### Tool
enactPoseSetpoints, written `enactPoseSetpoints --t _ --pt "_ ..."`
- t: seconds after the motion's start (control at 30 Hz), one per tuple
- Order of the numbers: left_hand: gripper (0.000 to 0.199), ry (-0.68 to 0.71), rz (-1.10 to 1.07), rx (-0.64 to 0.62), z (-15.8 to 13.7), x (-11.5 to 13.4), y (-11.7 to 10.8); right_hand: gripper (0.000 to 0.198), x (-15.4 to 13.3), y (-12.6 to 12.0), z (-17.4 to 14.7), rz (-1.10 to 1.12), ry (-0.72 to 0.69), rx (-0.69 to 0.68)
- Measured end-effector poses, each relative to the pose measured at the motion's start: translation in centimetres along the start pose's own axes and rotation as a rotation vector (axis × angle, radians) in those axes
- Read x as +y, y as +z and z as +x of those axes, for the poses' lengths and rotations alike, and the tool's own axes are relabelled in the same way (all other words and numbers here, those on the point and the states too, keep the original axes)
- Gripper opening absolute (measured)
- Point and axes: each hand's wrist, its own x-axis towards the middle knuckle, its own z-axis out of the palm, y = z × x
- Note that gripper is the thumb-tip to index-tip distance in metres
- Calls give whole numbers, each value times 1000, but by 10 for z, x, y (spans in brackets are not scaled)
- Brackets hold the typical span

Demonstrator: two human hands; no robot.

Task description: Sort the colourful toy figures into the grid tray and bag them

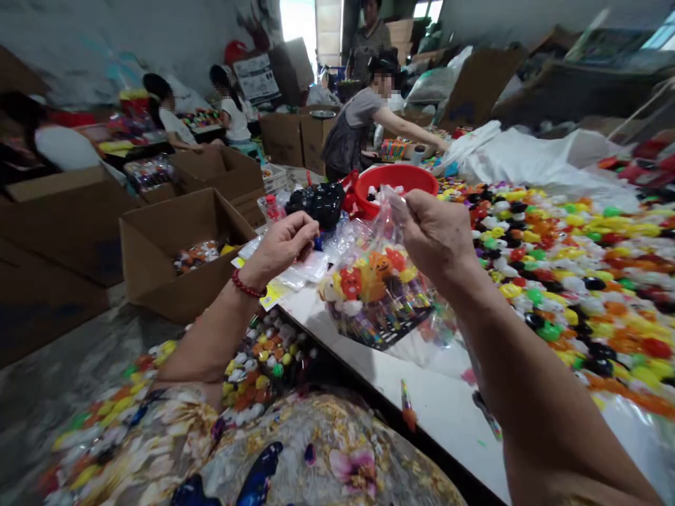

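From where I stood, the person's right hand (437, 228) was closed tight on the gathered neck of a clear plastic bag (389, 209), in front of the chest and over the white tabletop (422, 414). In the bag sat a row of bright figures (375, 274), red, orange, yellow and white, with patterned sticks slanting down beneath them; whether its lower edge touched the table, I couldn't tell. The left hand (295, 242) was apart from the bag, fingers curled in towards the thumb, with nothing I could make out between them, just above some flat clear packets (300, 270).

To my mind, holding that bag well came down to taking the plastic high, above the figures, so that nothing got squashed and the neck stayed bunched. A level bag would have kept the sticks side by side, I thought, and the free hand would have served best under the low corner, since thin film can slip or stretch. I'd have minded the loose orange-topped stick (407, 407) near the table's edge too, and the heap of coloured pieces (569, 281) beside the right forearm, easily knocked by an elbow
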Motion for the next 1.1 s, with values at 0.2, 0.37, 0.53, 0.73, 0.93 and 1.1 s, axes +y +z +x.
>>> enactPoseSetpoints --t 0.2,0.37,0.53,0.73,0.93,1.1 --pt "18 -314 708 35 16 -100 -24 47 5 8 -12 55 60 56" --pt "17 -353 891 -157 31 -152 -25 43 9 5 -45 74 138 119" --pt "16 -311 928 -298 39 -174 -23 38 15 8 -84 102 188 -12" --pt "18 -290 959 -366 44 -175 -27 35 18 6 -96 163 248 -21" --pt "24 -280 954 -342 43 -171 -27 34 18 4 -98 213 275 -12" --pt "12 -245 926 -285 41 -169 -29 35 17 2 -102 227 287 -21"
